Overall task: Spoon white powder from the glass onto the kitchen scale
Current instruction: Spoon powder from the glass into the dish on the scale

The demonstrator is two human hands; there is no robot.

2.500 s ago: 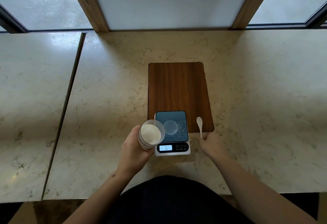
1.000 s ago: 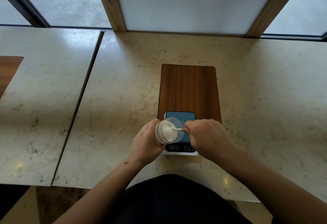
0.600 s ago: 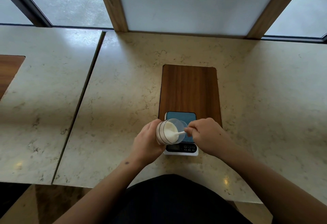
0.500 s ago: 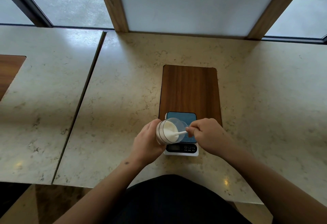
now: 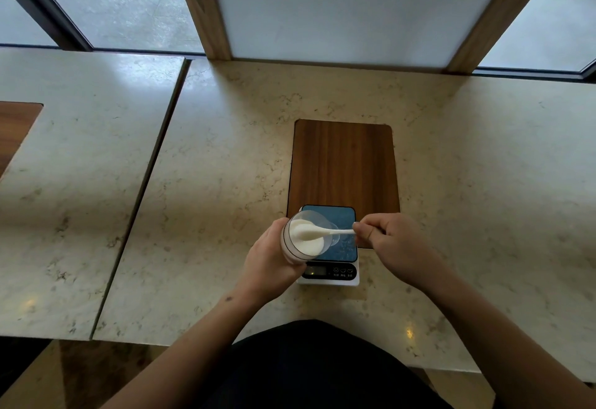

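My left hand [image 5: 269, 263] grips a clear glass [image 5: 298, 237] of white powder [image 5: 309, 244], tilted with its mouth toward the right, held over the left edge of the kitchen scale [image 5: 335, 247]. My right hand [image 5: 392, 244] pinches the handle of a white spoon [image 5: 322, 232]. The spoon's bowl lies inside the glass, heaped with powder. The scale has a blue top and a white front with a dark display [image 5: 317, 270]. A small clear dish on the scale is mostly hidden behind the glass.
The scale's far half rests on a dark wooden board [image 5: 343, 163] set in a marble counter [image 5: 213, 182]. A seam [image 5: 145, 189] splits off a second slab at the left, with another wooden inset [image 5: 13, 131]. Windows and wooden posts stand behind.
My right hand picked the spoon up from beside the scale and put it in the glass. Over the last half second the spoon's bowl has come up out of the powder, loaded.
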